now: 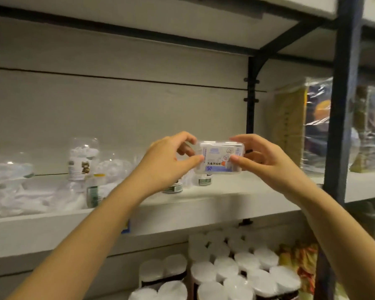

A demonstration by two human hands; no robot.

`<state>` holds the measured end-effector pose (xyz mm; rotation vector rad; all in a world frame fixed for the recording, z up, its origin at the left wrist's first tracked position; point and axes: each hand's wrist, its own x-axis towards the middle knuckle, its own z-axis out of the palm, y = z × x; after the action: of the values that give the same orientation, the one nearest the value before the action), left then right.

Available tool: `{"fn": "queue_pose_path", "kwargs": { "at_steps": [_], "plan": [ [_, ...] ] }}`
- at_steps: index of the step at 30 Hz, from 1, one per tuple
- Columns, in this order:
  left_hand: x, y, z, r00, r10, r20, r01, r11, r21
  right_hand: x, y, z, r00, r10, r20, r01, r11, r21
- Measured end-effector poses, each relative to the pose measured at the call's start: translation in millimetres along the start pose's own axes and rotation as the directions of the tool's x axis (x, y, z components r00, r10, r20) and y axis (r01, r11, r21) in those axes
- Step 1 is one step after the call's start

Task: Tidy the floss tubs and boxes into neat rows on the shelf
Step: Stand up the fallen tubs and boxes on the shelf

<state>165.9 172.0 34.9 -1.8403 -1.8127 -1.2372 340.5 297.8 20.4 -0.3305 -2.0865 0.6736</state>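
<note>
A clear flat floss box (218,158) with a white and blue label is held up in front of the white shelf (204,204). My left hand (167,163) pinches its left end and my right hand (260,161) pinches its right end. Behind and below the box, clear floss tubs (82,161) stand and lie in a loose jumble along the shelf's left and middle. Two small tubs (205,180) with green labels stand just under the held box, partly hidden by my left hand.
A dark metal upright (344,105) bounds the shelf on the right, with plastic-wrapped packs (312,126) beyond it. White-lidded jars (236,269) fill the shelf below. The right part of the white shelf is bare.
</note>
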Motion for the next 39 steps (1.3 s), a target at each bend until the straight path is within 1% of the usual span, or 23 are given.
{"fn": "queue_pose_path", "kwargs": {
  "at_steps": [4,7,12,15,17,19,20,22,23,24,26,28,30,34,36,39],
  "plan": [
    [42.0,7.1,51.7,0.996,-0.062,0.064,0.058,0.996,0.062,19.6,55.5,-39.0,0.996,0.017,0.088,-0.012,0.998,-0.057],
    [66.0,9.2,86.4,0.984,-0.130,0.121,0.115,0.985,0.128,32.4,93.8,-57.8,0.985,0.056,0.163,-0.045,0.997,-0.069],
    [86.5,1.5,131.7,0.927,-0.246,0.282,0.186,0.957,0.225,44.6,140.3,-72.4,0.942,0.142,0.304,-0.104,0.985,-0.140],
    [91.1,1.6,145.0,0.904,-0.264,0.335,0.199,0.956,0.216,49.4,153.6,-80.8,0.910,0.175,0.375,-0.113,0.977,-0.181],
    [94.3,3.5,145.3,0.893,-0.266,0.363,0.219,0.962,0.164,52.4,157.8,-86.4,0.892,0.198,0.405,-0.147,0.977,-0.153],
    [95.9,4.7,143.3,0.882,-0.270,0.387,0.240,0.963,0.124,56.1,159.3,-91.1,0.864,0.226,0.449,-0.170,0.972,-0.163],
    [95.8,5.5,142.5,0.878,-0.271,0.395,0.241,0.962,0.125,57.9,158.5,-93.2,0.850,0.237,0.470,-0.162,0.967,-0.195],
    [94.2,7.8,140.5,0.876,-0.276,0.397,0.220,0.959,0.181,59.3,149.8,-96.1,0.838,0.228,0.496,-0.110,0.960,-0.256],
    [91.8,9.1,137.9,0.881,-0.277,0.383,0.201,0.953,0.227,60.0,144.7,-95.4,0.846,0.212,0.490,-0.079,0.958,-0.277],
    [88.1,10.2,133.5,0.896,-0.272,0.352,0.181,0.946,0.271,61.0,139.7,-92.1,0.869,0.179,0.461,-0.039,0.954,-0.296],
    [78.0,11.5,116.0,0.944,-0.224,0.240,0.142,0.938,0.317,62.6,122.3,-78.1,0.921,0.057,0.386,0.066,0.952,-0.299],
    [62.6,10.3,89.5,0.980,-0.162,0.120,0.118,0.943,0.311,63.8,96.7,-54.4,0.942,-0.087,0.324,0.184,0.941,-0.283],
    [43.4,6.2,56.6,0.992,-0.123,0.024,0.110,0.945,0.307,63.3,67.1,-25.9,0.933,-0.199,0.301,0.284,0.920,-0.271],
    [-7.6,-13.4,-20.6,0.984,-0.135,-0.117,0.162,0.950,0.268,51.5,11.4,34.1,0.891,-0.326,0.316,0.398,0.896,-0.197],
    [-38.6,-28.5,-59.8,0.975,-0.157,-0.158,0.195,0.945,0.263,42.3,-12.6,65.7,0.874,-0.367,0.320,0.431,0.889,-0.157],
    [-81.6,-56.8,-114.5,0.964,-0.168,-0.208,0.222,0.936,0.274,30.8,-42.3,112.1,0.884,-0.370,0.285,0.418,0.899,-0.132]
  ]
}}
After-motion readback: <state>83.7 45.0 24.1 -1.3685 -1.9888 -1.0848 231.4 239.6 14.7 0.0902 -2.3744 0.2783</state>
